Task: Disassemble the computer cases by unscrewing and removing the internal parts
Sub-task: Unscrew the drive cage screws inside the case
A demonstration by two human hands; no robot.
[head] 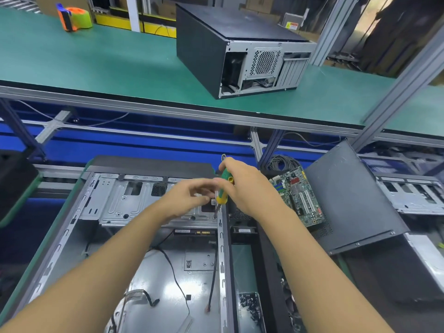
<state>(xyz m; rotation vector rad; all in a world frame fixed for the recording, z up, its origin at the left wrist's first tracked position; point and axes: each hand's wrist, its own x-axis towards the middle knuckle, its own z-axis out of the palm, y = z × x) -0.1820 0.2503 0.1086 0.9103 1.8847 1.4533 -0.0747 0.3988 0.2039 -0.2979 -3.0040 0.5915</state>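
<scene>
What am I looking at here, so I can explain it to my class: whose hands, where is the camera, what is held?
There is no machine: a person works bare-handed, and the single picture comes from a camera worn on their head, looking down. The right hand grips a green-and-yellow screwdriver, tip down inside an open computer case. The left hand reaches near its shaft; contact is blurred. A circuit board lies to the right, beside a dark panel. A second case stands on the green shelf above.

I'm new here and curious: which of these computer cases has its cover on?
The black case up on the green belt; the near case below it lies open, insides showing.
</scene>
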